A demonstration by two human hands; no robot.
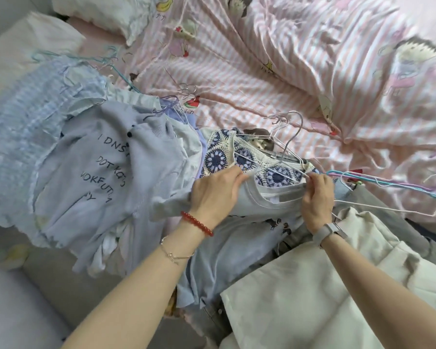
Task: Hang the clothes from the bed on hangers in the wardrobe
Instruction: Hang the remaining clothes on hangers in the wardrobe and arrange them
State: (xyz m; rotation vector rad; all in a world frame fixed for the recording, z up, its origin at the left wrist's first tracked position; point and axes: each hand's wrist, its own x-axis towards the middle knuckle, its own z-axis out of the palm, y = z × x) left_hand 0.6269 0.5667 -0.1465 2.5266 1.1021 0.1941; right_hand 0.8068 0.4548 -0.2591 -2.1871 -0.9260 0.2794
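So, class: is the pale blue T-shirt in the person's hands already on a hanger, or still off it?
Cannot tell for sure. Both hands, left and right, grip the T-shirt at its neckline beside a white hanger.

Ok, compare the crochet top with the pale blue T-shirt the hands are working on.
The crochet top is patterned with dark blue and white circular motifs; the pale blue T-shirt is plain at the neck with white trim. The crochet top lies untouched behind, while the left hand and right hand both grip the T-shirt's neckline. The T-shirt overlaps the crochet top's lower edge. Both lie on the bed among wire hangers.
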